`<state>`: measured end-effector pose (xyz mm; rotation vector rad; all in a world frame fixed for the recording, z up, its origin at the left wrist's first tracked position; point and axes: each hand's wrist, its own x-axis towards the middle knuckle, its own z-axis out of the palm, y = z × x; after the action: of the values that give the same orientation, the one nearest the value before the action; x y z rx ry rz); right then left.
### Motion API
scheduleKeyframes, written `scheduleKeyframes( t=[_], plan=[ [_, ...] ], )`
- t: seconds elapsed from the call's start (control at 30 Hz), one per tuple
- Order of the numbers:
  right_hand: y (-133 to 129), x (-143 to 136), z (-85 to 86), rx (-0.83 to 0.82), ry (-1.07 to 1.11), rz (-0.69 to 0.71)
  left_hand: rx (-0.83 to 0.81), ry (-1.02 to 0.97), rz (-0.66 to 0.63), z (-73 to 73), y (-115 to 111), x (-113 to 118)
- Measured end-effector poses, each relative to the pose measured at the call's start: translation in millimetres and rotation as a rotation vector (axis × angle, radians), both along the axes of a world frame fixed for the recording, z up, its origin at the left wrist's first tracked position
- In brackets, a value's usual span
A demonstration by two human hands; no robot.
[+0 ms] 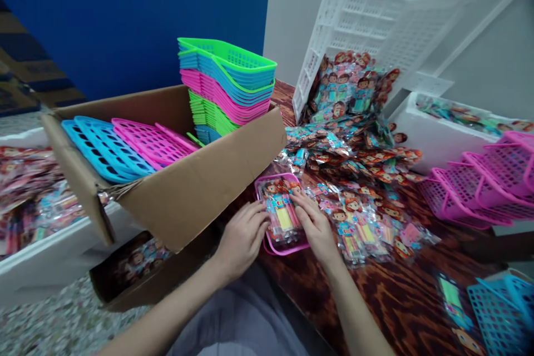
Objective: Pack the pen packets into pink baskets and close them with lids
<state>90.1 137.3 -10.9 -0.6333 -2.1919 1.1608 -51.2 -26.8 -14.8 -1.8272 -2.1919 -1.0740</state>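
Note:
A small pink plastic basket point(287, 251) sits on the dark wood table before me, filled with clear packets point(282, 216) bearing cartoon figures and showing yellow and pink strips. My left hand point(244, 233) reaches over the basket's left rim, fingers stretched out and touching the packets' edge. On the other side, my right hand point(316, 225) lies with extended fingers on the packets' right edge. Both hands look open; the fingertips' undersides are hidden. Just right of my right hand, similar loose packets point(359, 228) lie on the table.
At left, a cardboard box point(208, 194) holds stacked green, blue and pink baskets point(227, 86). Behind, a tipped white crate point(354, 22) spills a packet heap point(350, 139). Pink baskets point(471, 189) and a blue basket point(500, 311) are at right. A white bin point(45, 272) stands far left.

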Motion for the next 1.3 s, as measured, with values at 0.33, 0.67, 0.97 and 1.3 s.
scheduleKeyframes(
  t=[0.33, 0.67, 0.97, 1.3],
  plan=[
    [-6.9, -4.3, -12.8, 0.561, -0.243, -0.144, -0.124, 0.136, 0.02, 0.9, 0.0, 8.7],
    [-18.9, -6.2, -16.8, 0.637, -0.385, -0.09, -0.226, 0.276, 0.0, 1.0, 16.2, 25.5],
    [-22.9, -4.7, -13.0, 0.441, -0.287, -0.077, -0.113, -0.027, 0.262, 16.8, 44.0, 11.5],
    [19.5, 7.9, 5.6, 0.423, -0.153, -0.016, -0.093, -0.107, 0.414, 2.9, 39.4, -2.3]
  ],
)
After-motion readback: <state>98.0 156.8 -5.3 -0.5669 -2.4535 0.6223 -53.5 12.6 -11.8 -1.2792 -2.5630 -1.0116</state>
